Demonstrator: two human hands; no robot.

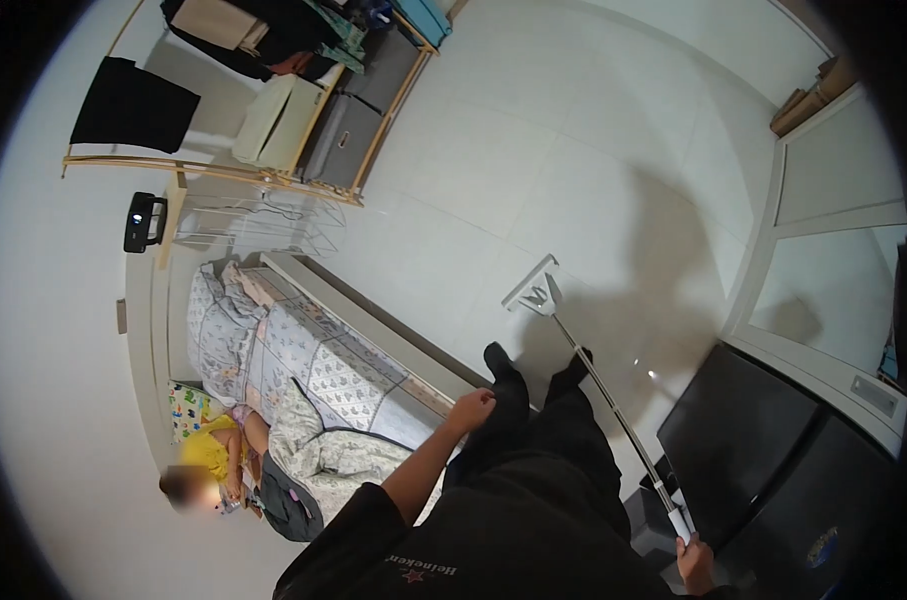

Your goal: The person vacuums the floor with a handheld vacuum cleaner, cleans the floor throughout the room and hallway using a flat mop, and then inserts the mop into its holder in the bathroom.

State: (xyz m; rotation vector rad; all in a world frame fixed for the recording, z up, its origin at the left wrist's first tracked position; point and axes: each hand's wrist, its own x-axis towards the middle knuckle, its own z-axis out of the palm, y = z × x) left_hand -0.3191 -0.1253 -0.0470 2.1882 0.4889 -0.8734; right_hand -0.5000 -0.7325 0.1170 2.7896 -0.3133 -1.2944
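Observation:
My right hand (693,562) is wrapped round the white handle of a mop (613,402) at the lower right. The mop's metal pole slants up and left across the floor to a flat white head (529,284), which rests on the tiles ahead of my feet. My left hand (471,408) hangs in front of my left thigh with its fingers curled in, and nothing shows in it. It is nearest to the bed's edge, apart from the mop.
A bed (363,325) with patterned bedding runs along the left, where a person in a yellow top (208,450) sits. A dark fridge (738,430) stands at right beside a glazed door (833,280). A clothes rack with storage boxes (343,140) is at the upper left.

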